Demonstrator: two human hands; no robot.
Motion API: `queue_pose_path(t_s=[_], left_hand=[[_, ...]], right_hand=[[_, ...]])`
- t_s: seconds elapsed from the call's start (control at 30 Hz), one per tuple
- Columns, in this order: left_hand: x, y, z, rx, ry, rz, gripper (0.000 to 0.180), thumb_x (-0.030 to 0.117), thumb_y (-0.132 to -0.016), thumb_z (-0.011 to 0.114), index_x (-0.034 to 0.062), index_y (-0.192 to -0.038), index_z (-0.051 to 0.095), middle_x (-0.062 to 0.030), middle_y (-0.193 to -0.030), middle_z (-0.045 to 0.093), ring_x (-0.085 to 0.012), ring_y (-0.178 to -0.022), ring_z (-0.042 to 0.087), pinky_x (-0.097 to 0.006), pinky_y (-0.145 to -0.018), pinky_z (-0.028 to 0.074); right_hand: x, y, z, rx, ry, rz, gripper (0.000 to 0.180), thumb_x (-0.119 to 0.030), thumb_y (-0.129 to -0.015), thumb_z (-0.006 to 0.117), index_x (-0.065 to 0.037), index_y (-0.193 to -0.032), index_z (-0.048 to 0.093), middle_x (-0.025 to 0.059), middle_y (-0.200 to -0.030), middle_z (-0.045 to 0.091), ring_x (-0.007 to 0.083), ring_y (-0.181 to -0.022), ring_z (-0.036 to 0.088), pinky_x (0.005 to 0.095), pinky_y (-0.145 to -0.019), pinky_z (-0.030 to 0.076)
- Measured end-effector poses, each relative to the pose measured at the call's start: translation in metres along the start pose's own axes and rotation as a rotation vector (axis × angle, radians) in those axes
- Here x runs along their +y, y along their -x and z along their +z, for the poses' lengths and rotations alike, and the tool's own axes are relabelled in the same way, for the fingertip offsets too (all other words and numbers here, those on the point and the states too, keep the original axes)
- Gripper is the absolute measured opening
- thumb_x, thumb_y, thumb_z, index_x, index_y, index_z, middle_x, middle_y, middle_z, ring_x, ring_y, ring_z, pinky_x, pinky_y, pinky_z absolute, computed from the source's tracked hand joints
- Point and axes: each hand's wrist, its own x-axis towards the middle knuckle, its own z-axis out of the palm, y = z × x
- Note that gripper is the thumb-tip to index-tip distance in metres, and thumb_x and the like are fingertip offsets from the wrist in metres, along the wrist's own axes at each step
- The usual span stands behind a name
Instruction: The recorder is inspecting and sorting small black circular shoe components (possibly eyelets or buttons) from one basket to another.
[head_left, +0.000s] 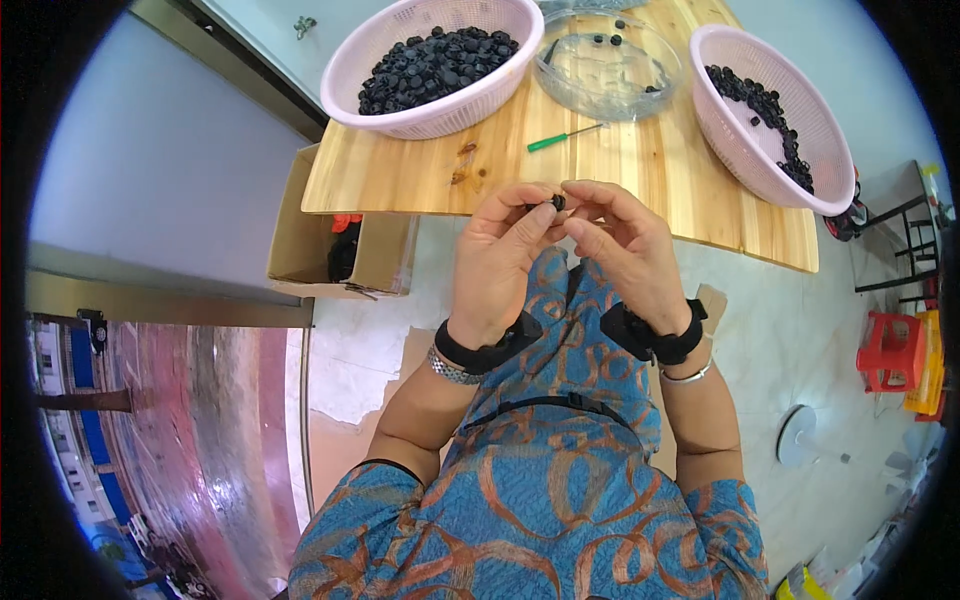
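At the table's near edge, my left hand (502, 250) pinches a small black round part (558, 202) between thumb and fingers. Some dark material also shows between those fingertips, too small to make out. From the other side, my right hand (632, 250) meets the same part with curled fingers, its fingertips close against it. A green-handled screwdriver (548, 143) lies on the wooden table (400, 170) beyond my hands. Farther back left stands a pink basket (345, 100) heaped with black parts like the one I hold.
A clear round plastic tray (610, 105) with a few black pieces sits at the back. To the right, another pink basket (720, 135) holds fewer black parts. An open cardboard box (290, 235) stands by the table's left side. Red stools (888, 350) are off right.
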Motion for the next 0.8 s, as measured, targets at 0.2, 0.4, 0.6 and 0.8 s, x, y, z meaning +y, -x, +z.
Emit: queue_pose_path(t_s=[0.2, 0.4, 0.6, 0.8], left_hand=[[-0.007, 0.010, 0.008, -0.095, -0.127, 0.056, 0.014, 0.000, -0.086, 0.056, -0.0008, -0.099, 0.058, -0.0068, -0.100, 0.059, -0.0142, -0.090, 0.059, -0.028, -0.082, 0.050], [-0.011, 0.014, 0.014, -0.152, -0.235, 0.108, 0.015, -0.001, -0.085, 0.057, -0.0015, -0.100, 0.058, -0.0060, -0.098, 0.060, -0.0123, -0.088, 0.059, -0.025, -0.079, 0.050], [-0.014, 0.019, 0.021, -0.162, -0.362, 0.125, 0.015, 0.001, -0.086, 0.058, -0.0026, -0.100, 0.057, -0.0055, -0.095, 0.060, -0.0103, -0.084, 0.058, -0.022, -0.075, 0.049], [-0.022, 0.018, 0.021, -0.214, -0.373, 0.150, 0.013, 0.004, -0.088, 0.055, -0.0025, -0.100, 0.054, -0.0046, -0.091, 0.059, -0.0101, -0.079, 0.058, -0.022, -0.073, 0.049]], right_hand=[[0.008, 0.012, -0.007, 0.089, 0.010, -0.154, 0.029, 0.001, -0.078, 0.065, -0.001, -0.106, 0.059, 0.0018, -0.094, 0.054, 0.0065, -0.078, 0.051, 0.0177, -0.065, 0.044], [0.006, 0.022, -0.016, 0.086, -0.013, -0.206, 0.025, 0.002, -0.077, 0.066, -0.002, -0.101, 0.061, 0.0029, -0.096, 0.055, 0.0067, -0.076, 0.051, 0.0178, -0.062, 0.044], [0.006, 0.030, -0.022, 0.093, 0.094, -0.358, 0.023, 0.002, -0.077, 0.065, 0.000, -0.100, 0.060, 0.0056, -0.096, 0.055, 0.0084, -0.074, 0.054, 0.0189, -0.062, 0.046], [0.010, 0.035, -0.022, 0.079, -0.037, -0.297, 0.019, 0.001, -0.082, 0.061, 0.003, -0.100, 0.058, 0.0060, -0.093, 0.054, 0.0089, -0.074, 0.055, 0.0206, -0.063, 0.047]])
